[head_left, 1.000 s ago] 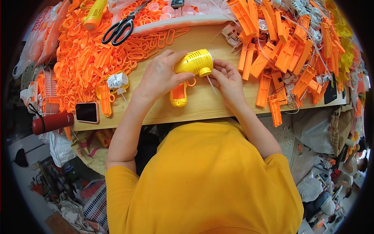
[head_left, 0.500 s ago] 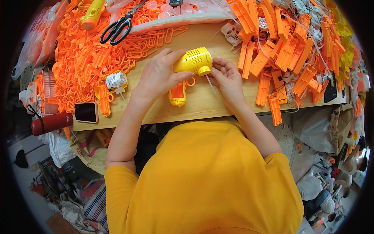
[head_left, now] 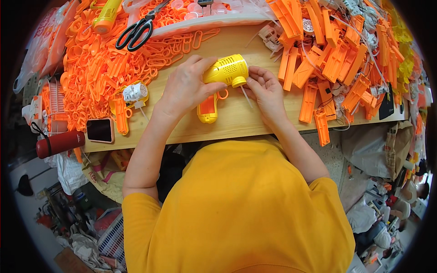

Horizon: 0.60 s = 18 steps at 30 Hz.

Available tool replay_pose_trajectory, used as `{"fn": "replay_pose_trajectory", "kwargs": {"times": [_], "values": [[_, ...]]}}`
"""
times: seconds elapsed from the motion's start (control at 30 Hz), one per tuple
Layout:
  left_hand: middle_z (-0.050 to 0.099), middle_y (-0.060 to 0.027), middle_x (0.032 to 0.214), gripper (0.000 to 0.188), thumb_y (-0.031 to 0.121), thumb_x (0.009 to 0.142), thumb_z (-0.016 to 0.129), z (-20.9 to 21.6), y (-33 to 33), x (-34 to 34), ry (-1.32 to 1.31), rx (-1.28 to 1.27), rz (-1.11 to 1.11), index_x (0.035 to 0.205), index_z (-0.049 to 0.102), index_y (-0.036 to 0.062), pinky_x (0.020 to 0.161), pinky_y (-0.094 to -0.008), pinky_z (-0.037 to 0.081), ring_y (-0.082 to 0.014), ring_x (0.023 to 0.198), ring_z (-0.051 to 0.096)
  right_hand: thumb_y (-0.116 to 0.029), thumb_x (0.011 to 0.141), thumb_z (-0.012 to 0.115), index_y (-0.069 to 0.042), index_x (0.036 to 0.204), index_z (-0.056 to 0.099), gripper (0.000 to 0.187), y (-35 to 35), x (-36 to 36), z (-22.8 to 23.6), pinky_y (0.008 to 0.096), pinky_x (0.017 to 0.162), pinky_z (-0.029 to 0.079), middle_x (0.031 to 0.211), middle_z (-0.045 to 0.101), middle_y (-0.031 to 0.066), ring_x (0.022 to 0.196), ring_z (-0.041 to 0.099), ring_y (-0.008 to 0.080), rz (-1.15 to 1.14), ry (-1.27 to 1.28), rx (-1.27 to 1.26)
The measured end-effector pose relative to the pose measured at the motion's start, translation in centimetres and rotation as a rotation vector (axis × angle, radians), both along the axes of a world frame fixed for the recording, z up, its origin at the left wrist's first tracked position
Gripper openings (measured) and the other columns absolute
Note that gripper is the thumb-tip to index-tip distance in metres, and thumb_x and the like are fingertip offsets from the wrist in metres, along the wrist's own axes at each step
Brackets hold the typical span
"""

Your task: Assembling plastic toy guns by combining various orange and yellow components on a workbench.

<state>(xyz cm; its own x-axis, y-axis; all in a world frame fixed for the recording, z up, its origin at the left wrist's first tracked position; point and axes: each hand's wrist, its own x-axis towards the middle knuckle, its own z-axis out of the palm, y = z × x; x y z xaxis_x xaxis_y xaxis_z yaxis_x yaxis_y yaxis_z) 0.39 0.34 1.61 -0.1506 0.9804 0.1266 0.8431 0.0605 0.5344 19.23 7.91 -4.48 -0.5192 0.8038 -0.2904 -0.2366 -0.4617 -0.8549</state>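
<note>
Over the wooden table, my left hand [head_left: 187, 85] is closed around the body of a yellow toy gun [head_left: 229, 68] with an orange panel in its grip and an orange ring trigger [head_left: 222, 94]. My right hand [head_left: 266, 93] is closed, thumb and fingers pinched at the gun's front end, beside a round yellow cap [head_left: 238, 81]. A thin white tube [head_left: 246, 97] hangs down from near that cap. What lies between my right fingertips is partly hidden. Left of my left arm rests an opened toy gun half [head_left: 122, 113] with a white motor unit [head_left: 135, 92] in it.
Loose orange parts [head_left: 91, 77] are heaped on the left, with black-handled scissors [head_left: 135, 35] and another yellow toy body [head_left: 106, 18] on top. Orange grip shells [head_left: 337, 61] with wires pile up on the right. A phone [head_left: 100, 130] and red bottle [head_left: 61, 144] lie at the left edge.
The yellow toy gun has tipped very slightly in my hands. Both hands keep the same hold and place.
</note>
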Motion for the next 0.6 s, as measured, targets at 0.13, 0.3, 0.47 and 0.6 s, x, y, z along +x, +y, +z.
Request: {"fn": "replay_pose_trajectory", "kwargs": {"times": [0.13, 0.3, 0.47, 0.6], "values": [[0.061, -0.0136, 0.097, 0.055, 0.031, 0.066, 0.079, 0.5, 0.1, 0.2, 0.028, -0.055, 0.019, 0.112, 0.062, 0.0051, 0.076, -0.0388, 0.051, -0.0310, 0.087, 0.063, -0.006, 0.092, 0.056, 0.003, 0.122, 0.044, 0.033, 0.0, 0.0, 0.0, 0.0314, 0.086, 0.053, 0.119, 0.057, 0.0145, 0.101, 0.062, 0.0213, 0.003, 0.004, 0.005], [0.061, -0.0134, 0.099, 0.055, 0.029, 0.066, 0.080, 0.4, -0.1, 0.9, 0.062, -0.041, 0.048, 0.112, 0.061, 0.0056, 0.075, -0.0392, 0.051, -0.0315, 0.087, 0.062, -0.008, 0.092, 0.056, 0.004, 0.124, 0.042, 0.038, 0.3, 0.1, 0.4, 0.0320, 0.085, 0.053, 0.124, 0.053, 0.0158, 0.100, 0.063, 0.0220, 0.021, -0.001, -0.028], [0.059, -0.0148, 0.102, 0.055, 0.020, 0.066, 0.079, 0.0, -0.9, 1.6, 0.045, 0.092, 0.027, 0.115, 0.058, 0.0046, 0.077, -0.0391, 0.050, -0.0324, 0.090, 0.060, -0.015, 0.089, 0.061, 0.004, 0.126, 0.040, 0.046, 0.8, 0.0, 1.8, 0.0316, 0.081, 0.053, 0.126, 0.050, 0.0154, 0.096, 0.062, 0.0212, 0.005, -0.003, -0.098], [0.058, -0.0150, 0.104, 0.058, 0.017, 0.063, 0.079, 0.3, -1.6, 2.8, -0.014, 0.241, -0.005, 0.116, 0.058, 0.0048, 0.079, -0.0400, 0.048, -0.0325, 0.093, 0.058, -0.019, 0.086, 0.066, 0.001, 0.124, 0.042, 0.049, 1.2, -0.3, 2.5, 0.0283, 0.072, 0.051, 0.109, 0.057, 0.0097, 0.089, 0.061, 0.0168, 0.098, -0.030, 0.030]]}}
